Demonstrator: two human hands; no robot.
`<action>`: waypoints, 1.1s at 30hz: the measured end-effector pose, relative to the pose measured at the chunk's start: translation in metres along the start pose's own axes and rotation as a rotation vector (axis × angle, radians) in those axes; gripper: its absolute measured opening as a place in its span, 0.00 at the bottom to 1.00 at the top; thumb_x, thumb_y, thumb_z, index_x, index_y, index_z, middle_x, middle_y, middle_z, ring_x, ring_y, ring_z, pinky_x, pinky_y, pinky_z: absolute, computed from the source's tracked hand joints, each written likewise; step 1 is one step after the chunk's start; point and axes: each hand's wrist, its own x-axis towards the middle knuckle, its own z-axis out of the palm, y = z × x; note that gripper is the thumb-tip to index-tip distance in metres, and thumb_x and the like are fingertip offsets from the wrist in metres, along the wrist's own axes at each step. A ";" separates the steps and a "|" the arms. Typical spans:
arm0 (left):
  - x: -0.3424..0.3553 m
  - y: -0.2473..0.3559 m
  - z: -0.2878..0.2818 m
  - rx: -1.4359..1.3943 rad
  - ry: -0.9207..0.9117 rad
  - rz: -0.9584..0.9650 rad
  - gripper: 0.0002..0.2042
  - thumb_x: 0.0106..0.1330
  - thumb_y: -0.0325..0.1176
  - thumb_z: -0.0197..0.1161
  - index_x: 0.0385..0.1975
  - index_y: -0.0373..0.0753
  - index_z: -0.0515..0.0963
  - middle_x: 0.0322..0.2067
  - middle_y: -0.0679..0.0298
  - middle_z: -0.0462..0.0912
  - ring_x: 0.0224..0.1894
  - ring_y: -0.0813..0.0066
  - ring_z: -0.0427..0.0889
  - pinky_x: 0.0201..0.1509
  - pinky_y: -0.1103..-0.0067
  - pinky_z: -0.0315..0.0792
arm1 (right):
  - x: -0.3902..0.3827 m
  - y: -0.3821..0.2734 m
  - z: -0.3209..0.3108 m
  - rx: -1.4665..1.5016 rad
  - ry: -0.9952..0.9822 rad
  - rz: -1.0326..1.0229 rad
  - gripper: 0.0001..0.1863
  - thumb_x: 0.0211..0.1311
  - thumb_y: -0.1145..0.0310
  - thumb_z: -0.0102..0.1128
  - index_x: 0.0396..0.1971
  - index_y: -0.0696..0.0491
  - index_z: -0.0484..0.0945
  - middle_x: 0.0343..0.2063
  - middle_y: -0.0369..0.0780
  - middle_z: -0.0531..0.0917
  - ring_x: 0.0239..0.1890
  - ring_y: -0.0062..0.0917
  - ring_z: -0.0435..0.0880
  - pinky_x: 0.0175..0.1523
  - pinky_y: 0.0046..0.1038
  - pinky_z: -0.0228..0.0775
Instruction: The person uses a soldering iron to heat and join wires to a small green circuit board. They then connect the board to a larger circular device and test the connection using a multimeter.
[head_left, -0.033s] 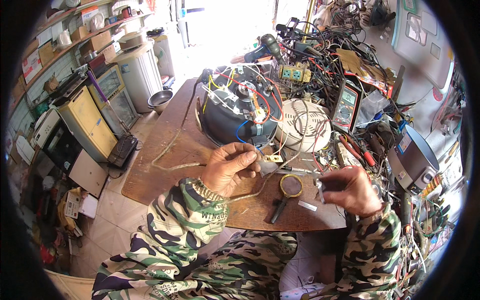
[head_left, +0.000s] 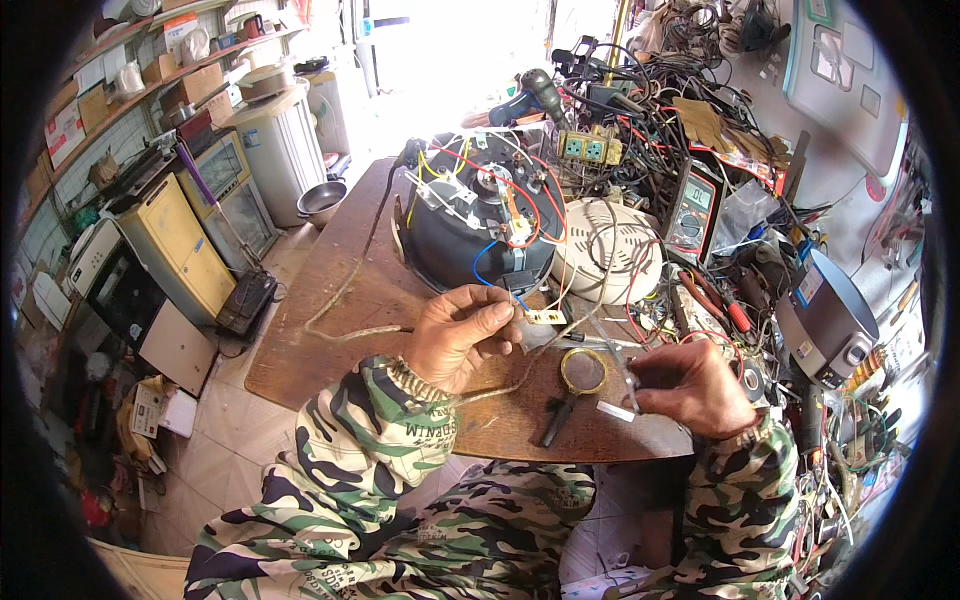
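My left hand (head_left: 458,338) is closed, pinching a small pale part on the end of a beige braided cable (head_left: 352,330) that lies across the wooden table (head_left: 310,370). My right hand (head_left: 690,388) grips a thin metal tool (head_left: 612,352) whose tip points up and left toward that part. Just behind both hands sits a dark round appliance base (head_left: 455,235), turned open with red, yellow, blue and white wires showing. Between my hands lie a yellow ring of tape (head_left: 583,370) and black-handled pliers (head_left: 553,420).
A white perforated round plate (head_left: 608,255) and a multimeter (head_left: 694,200) stand to the right, amid tangled wires, a power strip (head_left: 590,148) and a drill (head_left: 530,95). A grey cooker body (head_left: 825,320) crowds the right edge. Old appliances (head_left: 185,250) line the floor on the left.
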 end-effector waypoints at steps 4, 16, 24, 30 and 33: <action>0.000 -0.004 -0.001 0.095 0.000 0.011 0.08 0.69 0.28 0.64 0.44 0.35 0.81 0.37 0.62 0.87 0.35 0.73 0.87 0.35 0.81 0.81 | -0.002 0.002 0.018 -0.027 -0.072 -0.035 0.17 0.51 0.75 0.71 0.43 0.59 0.85 0.34 0.45 0.89 0.37 0.23 0.88 0.46 0.27 0.79; -0.004 -0.013 0.004 0.179 -0.004 0.002 0.07 0.68 0.25 0.64 0.43 0.34 0.82 0.35 0.61 0.87 0.35 0.73 0.87 0.35 0.81 0.81 | -0.006 0.005 0.035 -0.069 -0.061 -0.082 0.18 0.51 0.73 0.70 0.43 0.61 0.84 0.33 0.46 0.89 0.36 0.26 0.89 0.44 0.28 0.80; -0.005 -0.013 0.007 0.177 -0.005 0.023 0.07 0.67 0.25 0.65 0.43 0.34 0.82 0.34 0.61 0.86 0.34 0.74 0.87 0.35 0.81 0.81 | -0.005 0.004 0.038 -0.055 -0.042 -0.081 0.17 0.51 0.71 0.70 0.41 0.61 0.84 0.32 0.47 0.88 0.35 0.28 0.89 0.43 0.29 0.80; -0.006 -0.012 0.008 0.190 -0.030 0.016 0.06 0.68 0.25 0.65 0.42 0.35 0.81 0.35 0.62 0.86 0.36 0.74 0.87 0.36 0.82 0.80 | -0.005 0.006 0.038 -0.096 -0.022 -0.092 0.16 0.52 0.72 0.69 0.41 0.61 0.84 0.32 0.48 0.88 0.35 0.30 0.89 0.44 0.30 0.80; -0.006 -0.012 0.007 0.218 -0.045 0.029 0.06 0.69 0.26 0.64 0.42 0.35 0.80 0.35 0.62 0.86 0.37 0.74 0.87 0.36 0.83 0.80 | -0.005 0.006 0.039 -0.093 -0.023 -0.083 0.16 0.52 0.71 0.69 0.41 0.61 0.84 0.32 0.48 0.88 0.36 0.30 0.89 0.44 0.30 0.79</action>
